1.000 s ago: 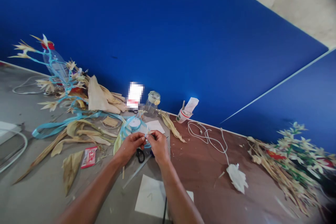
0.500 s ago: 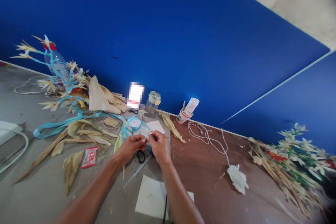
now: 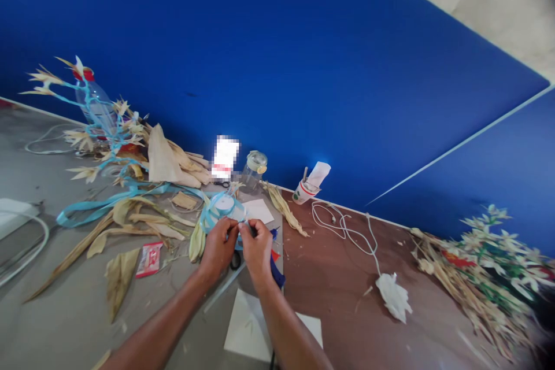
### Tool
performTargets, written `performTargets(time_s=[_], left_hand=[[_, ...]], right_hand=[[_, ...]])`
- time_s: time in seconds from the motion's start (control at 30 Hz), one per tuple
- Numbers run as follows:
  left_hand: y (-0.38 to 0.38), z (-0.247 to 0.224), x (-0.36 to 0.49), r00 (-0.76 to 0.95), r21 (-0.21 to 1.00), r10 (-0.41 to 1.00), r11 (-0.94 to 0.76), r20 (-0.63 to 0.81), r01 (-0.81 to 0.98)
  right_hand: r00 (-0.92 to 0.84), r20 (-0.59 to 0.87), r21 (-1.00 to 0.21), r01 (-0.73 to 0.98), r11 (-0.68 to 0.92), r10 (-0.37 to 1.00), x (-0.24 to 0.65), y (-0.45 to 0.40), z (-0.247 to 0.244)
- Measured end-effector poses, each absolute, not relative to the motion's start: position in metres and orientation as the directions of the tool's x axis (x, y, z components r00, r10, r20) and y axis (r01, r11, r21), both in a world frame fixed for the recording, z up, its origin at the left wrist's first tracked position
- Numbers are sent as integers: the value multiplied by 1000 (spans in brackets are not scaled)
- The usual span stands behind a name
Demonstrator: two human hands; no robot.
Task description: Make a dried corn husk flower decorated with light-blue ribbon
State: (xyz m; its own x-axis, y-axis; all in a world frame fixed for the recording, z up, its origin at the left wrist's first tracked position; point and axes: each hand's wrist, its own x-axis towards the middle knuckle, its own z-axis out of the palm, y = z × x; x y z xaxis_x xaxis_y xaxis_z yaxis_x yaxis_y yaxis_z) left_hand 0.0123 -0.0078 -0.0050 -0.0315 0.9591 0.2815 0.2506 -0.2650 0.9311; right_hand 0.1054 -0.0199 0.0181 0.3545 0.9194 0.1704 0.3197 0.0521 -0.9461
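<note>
My left hand (image 3: 220,245) and my right hand (image 3: 256,245) meet fingertip to fingertip above the table. Both are closed in a pinch on light-blue ribbon (image 3: 243,217), of which only a small bit shows between them. Just beyond the fingers lies a ribbon spool (image 3: 224,202) with loose blue loops around it. Black scissors (image 3: 235,260) are partly hidden beneath my hands. A dark blue object (image 3: 276,273) shows beside my right wrist; its kind is unclear.
Dried corn husks (image 3: 130,222) and a red packet (image 3: 148,259) lie at left, near a blue-stemmed husk-flower branch (image 3: 89,110) and plastic bottle (image 3: 96,98). A glass jar (image 3: 254,170), paper cup (image 3: 304,191) and white cable (image 3: 353,237) line the back. Husk flowers (image 3: 498,248) lie right.
My hands have turned slightly and drawn closer together, with the left hand's back now more visible. The dark blue object beside my right wrist has come into sight.
</note>
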Motion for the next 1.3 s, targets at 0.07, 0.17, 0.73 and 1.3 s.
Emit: performTargets(time_s=[0.07, 0.17, 0.73, 1.3], left_hand=[[-9, -5, 12, -31, 901, 945, -299, 325, 315], [-11, -4, 13, -13, 877, 932, -335, 362, 344], [7, -4, 1, 89, 976, 993, -59, 79, -209], [5, -8, 7, 121, 844, 982, 189, -148, -503]], right_hand=[[377, 177, -944, 328, 47, 909, 102, -21, 15], [408, 181, -946, 321, 45, 895, 101, -21, 12], [134, 235, -892, 424, 158, 963, 120, -12, 16], [190, 247, -847, 519, 116, 950, 111, -16, 10]])
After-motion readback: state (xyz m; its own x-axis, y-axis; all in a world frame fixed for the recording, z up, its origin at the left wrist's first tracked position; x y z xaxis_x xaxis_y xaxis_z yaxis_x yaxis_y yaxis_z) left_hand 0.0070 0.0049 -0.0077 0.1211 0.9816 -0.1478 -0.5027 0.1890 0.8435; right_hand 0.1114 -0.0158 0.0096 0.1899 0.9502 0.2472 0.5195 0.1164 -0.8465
